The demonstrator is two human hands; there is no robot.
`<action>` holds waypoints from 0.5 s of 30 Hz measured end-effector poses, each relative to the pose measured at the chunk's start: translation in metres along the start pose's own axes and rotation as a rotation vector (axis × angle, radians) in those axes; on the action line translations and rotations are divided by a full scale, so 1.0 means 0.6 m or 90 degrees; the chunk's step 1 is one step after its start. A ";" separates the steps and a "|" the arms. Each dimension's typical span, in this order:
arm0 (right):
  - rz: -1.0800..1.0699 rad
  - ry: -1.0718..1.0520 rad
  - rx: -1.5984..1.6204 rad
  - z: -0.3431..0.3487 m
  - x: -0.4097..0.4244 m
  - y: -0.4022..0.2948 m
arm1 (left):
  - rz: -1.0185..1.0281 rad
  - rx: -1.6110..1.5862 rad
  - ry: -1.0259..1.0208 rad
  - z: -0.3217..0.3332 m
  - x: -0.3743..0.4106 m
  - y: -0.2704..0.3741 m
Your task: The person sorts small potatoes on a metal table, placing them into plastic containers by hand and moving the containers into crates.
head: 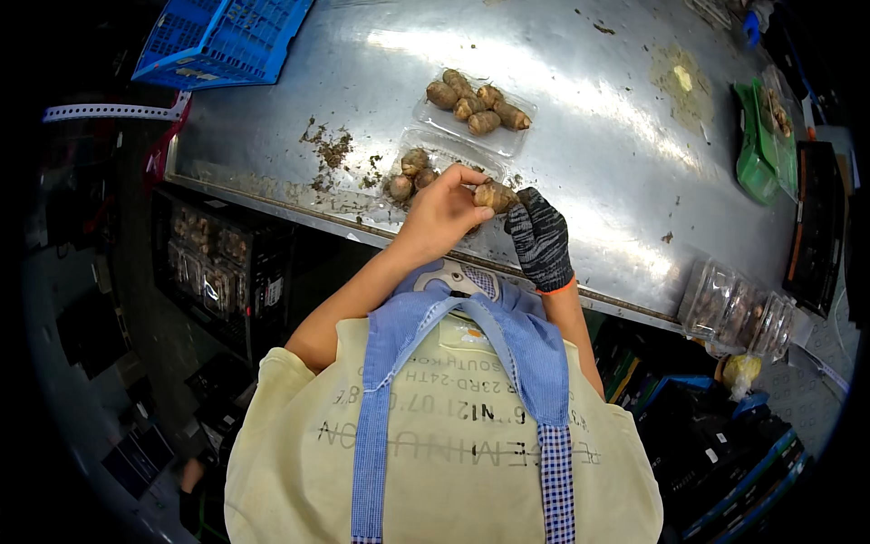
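Observation:
Between my two hands is a brown taro corm (495, 196), held over the near edge of a metal table. My bare left hand (440, 212) grips its left end between thumb and fingers. On its right end are the fingertips of my right hand (539, 234), in a black-and-grey knit glove with an orange cuff. Just beyond lies a clear plastic clamshell (476, 151); several taro corms (416, 162) sit at its left, partly hidden by my left hand. Several more corms (469, 107) fill a clear plastic tray (511, 144) farther back.
Soil crumbs (329, 151) lie left of the clamshell. A blue plastic crate (224, 47) stands at the back left. Packed clear boxes (731, 309) are at the right, near a green bag (756, 153). Below left is a black crate (262, 285) with packed trays.

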State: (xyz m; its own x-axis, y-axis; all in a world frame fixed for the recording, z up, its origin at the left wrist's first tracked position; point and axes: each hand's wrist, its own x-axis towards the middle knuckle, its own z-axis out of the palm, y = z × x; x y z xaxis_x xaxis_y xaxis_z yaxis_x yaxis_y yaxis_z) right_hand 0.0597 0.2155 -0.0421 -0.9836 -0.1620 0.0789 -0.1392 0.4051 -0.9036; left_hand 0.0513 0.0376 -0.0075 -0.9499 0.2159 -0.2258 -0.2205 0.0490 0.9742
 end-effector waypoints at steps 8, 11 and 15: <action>0.108 -0.023 0.113 -0.004 -0.005 0.008 | 0.016 -0.088 0.018 0.009 0.001 -0.005; 0.174 -0.027 0.359 0.002 -0.010 0.011 | -0.027 -0.192 -0.023 0.001 0.003 -0.004; 0.031 -0.033 0.117 0.006 -0.013 0.030 | -0.044 -0.074 -0.048 0.000 0.000 -0.011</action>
State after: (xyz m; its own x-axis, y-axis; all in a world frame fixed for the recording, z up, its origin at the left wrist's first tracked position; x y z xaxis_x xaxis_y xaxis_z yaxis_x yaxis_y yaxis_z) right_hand 0.0654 0.2208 -0.0607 -0.9808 -0.1943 0.0161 -0.0639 0.2428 -0.9680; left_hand 0.0528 0.0372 -0.0142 -0.9131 0.2888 -0.2880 -0.3137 -0.0460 0.9484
